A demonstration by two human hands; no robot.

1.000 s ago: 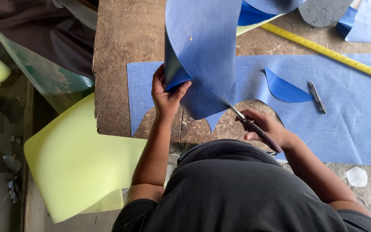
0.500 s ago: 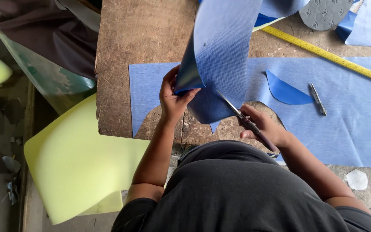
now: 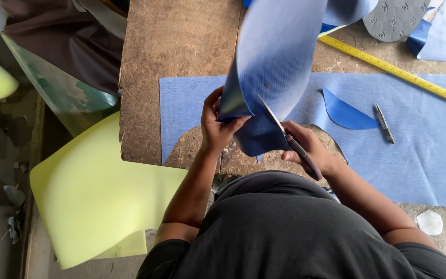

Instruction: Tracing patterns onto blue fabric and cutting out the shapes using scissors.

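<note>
Blue sheet (image 3: 280, 57) now higher in left grip (image 3: 218, 129); scissors (image 3: 285, 135) seemingly deeper, right-gripped (image 3: 308, 150).

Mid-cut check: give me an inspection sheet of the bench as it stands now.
Surface: worn brown bench, flat blue sheet spread on it.
Job's things: curled blue piece held up; scissors at its edge.
Clutter: yellow ruler, pen, blue offcut, grey sole piece.
Grips: left hand pinches the piece; right hand works the scissors.
Cables: nothing seen.
Surroundings: yellow foam sheet beside the bench.
</note>
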